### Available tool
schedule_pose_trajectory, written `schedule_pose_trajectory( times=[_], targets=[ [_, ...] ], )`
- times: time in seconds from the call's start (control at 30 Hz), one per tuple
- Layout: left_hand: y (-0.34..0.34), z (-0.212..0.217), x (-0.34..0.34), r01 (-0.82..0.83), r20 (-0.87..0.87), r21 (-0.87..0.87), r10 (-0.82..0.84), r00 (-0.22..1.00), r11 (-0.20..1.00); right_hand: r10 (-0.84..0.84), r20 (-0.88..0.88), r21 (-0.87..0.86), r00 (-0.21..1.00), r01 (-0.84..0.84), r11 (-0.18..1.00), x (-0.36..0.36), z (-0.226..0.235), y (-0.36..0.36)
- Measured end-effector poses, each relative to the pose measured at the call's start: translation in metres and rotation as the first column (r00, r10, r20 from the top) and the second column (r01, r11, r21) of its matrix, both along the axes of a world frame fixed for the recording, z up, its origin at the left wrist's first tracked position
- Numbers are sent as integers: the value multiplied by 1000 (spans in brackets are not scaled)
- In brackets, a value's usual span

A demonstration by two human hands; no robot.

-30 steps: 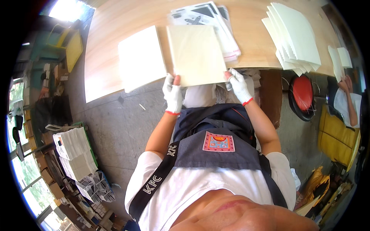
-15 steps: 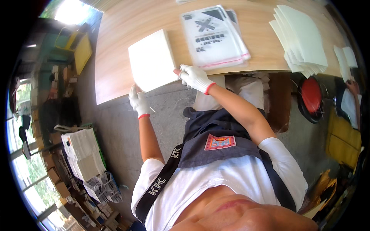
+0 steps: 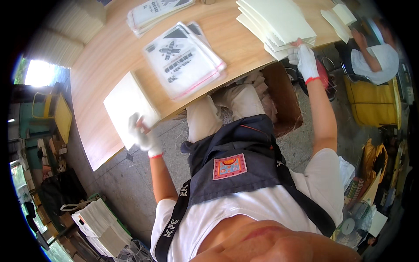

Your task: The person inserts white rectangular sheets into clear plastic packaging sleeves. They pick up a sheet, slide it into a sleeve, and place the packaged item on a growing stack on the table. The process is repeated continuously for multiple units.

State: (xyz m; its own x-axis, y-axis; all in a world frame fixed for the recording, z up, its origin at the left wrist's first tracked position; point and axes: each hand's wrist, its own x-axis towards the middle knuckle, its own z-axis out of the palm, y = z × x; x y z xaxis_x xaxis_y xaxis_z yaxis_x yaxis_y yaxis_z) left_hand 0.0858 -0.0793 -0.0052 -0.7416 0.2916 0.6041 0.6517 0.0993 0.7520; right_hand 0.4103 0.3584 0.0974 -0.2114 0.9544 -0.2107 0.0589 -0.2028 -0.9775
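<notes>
On the left of the table lies a block of white paper (image 3: 127,105), its corner at the front edge. My left hand (image 3: 144,136), in a white glove with a red cuff and bare fingertips, is over that near corner, slightly blurred, its fingers apart and holding nothing. Far to the right, my gloved right hand (image 3: 304,61) pinches the near corner of a fanned stack of cream paper (image 3: 279,22), a bare fingertip on top. Between the two, a pile of clear plastic bags (image 3: 183,61) with dark print and a pink strip lies flat.
More printed bags (image 3: 159,12) lie at the table's far side. Tall paper stacks (image 3: 72,26) stand at the back left. Below the front edge is a brown carton (image 3: 283,100). Another person (image 3: 375,63) sits at the right by a yellow padded item (image 3: 371,102).
My right hand has left the white block and reached right to the fanned stack. My left hand stays near the block's front corner, its fingers now raised over it. The view has swung right.
</notes>
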Motion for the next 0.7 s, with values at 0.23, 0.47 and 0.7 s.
schedule_pose_trajectory(
  times=[0.23, 0.47, 0.7],
  targets=[
    [119, 41, 26, 111, -221, -764, -419, 881, 636, 92, -478, -335, 874, -278, 900, 15, -19, 39],
    [154, 56, 6, 106, 20, -976, -408, 913, 189, -8, -355, -78, 935, -21, 997, 50, -34, 3],
    [144, 75, 4, 197, 60, -948, -469, 881, 249, 152, -462, -183, 874, -262, 948, 41, -4, -86]
  ],
)
